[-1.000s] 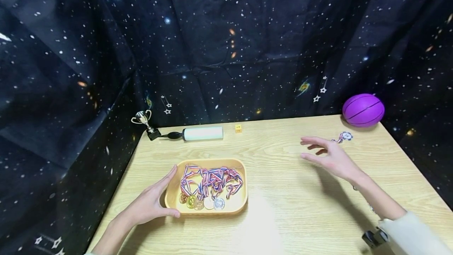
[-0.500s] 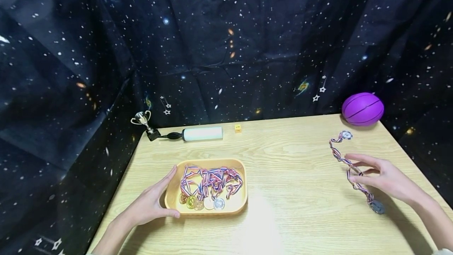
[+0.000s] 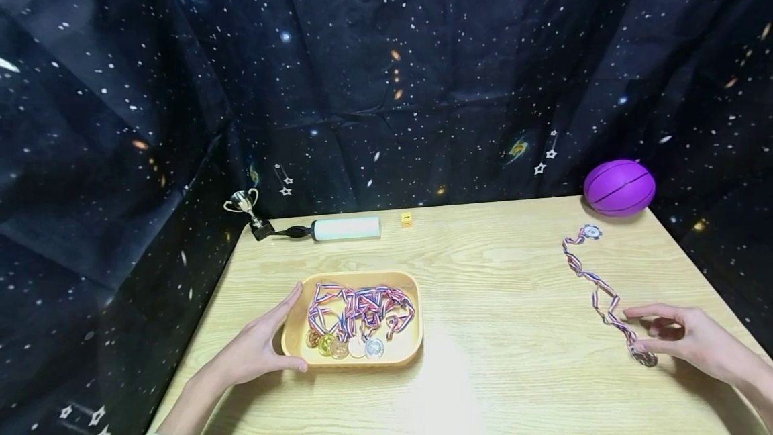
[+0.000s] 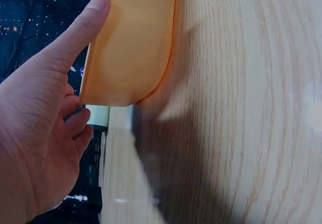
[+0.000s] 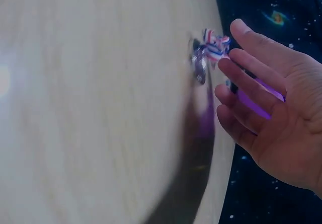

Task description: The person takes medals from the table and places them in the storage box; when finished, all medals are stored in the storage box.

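Note:
My left hand (image 3: pixel 260 348) holds the left end of a yellow-orange plastic tray (image 3: pixel 417 348), thumb at the near corner and fingers at the far one. In the left wrist view the thumb (image 4: pixel 90 20) lies against the tray's rim. Several medals (image 3: pixel 339 348) with striped ribbons (image 3: pixel 362 304) lie inside. On the right of the table, my right hand (image 3: pixel 694 344) hovers with loosely bent fingers beside a silver medal (image 3: pixel 646 357), holding nothing. Its red-white-blue ribbon (image 3: pixel 604 285) trails away toward another silver medal (image 3: pixel 592 232) with a scalloped edge.
A purple ball (image 3: pixel 620 188) sits at the far right corner. Along the back edge are a small trophy cup (image 3: pixel 244 207) on a black base, a white hand pump (image 3: pixel 347 227) and a small yellow block (image 3: pixel 406 219). A dark starry cloth (image 3: pixel 374 86) hangs behind the table.
My right hand has moved right and toward the near edge, from above the middle right of the table to the nearer silver medal. My left hand and the tray have stayed put.

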A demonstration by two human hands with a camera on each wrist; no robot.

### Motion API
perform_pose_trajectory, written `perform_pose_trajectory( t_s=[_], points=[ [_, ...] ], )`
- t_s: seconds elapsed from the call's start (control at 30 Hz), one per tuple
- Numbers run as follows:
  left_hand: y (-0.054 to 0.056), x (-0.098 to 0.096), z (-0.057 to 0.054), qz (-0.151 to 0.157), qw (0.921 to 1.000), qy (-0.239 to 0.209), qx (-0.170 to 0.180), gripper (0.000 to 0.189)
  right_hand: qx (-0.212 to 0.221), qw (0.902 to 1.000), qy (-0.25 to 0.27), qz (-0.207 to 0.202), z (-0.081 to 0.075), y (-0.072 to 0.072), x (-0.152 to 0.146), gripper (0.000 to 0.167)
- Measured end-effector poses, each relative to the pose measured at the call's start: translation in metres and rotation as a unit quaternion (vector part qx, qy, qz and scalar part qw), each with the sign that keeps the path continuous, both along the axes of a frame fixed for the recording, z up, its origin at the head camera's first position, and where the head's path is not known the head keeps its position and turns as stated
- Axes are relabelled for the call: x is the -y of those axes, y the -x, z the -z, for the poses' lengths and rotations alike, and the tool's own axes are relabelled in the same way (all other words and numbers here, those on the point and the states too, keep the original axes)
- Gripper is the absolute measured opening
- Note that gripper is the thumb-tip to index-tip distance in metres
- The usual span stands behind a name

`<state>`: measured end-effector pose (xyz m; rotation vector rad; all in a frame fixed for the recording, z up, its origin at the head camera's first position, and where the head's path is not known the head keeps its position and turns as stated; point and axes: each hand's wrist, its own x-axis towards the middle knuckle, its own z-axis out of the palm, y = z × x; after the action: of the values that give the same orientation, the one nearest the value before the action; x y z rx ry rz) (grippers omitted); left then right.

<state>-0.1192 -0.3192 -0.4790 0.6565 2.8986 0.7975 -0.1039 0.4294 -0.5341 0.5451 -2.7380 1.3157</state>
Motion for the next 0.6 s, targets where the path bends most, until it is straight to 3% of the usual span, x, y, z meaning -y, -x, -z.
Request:
perform_pose_trajectory(
  t_s=[0.27,0.6],
  points=[
    [0.000,0.000,-0.001,-0.001,1.0000,0.003,0.000,0.136,-0.007,0.9988,-0.044,0.018,0.015,-0.008,-0.008,0.040],
    [0.000,0.001,0.001,0.000,1.0000,0.002,-0.001,0.136,-0.034,0.9966,-0.072,0.020,0.021,-0.013,-0.010,0.042]
  ],
)
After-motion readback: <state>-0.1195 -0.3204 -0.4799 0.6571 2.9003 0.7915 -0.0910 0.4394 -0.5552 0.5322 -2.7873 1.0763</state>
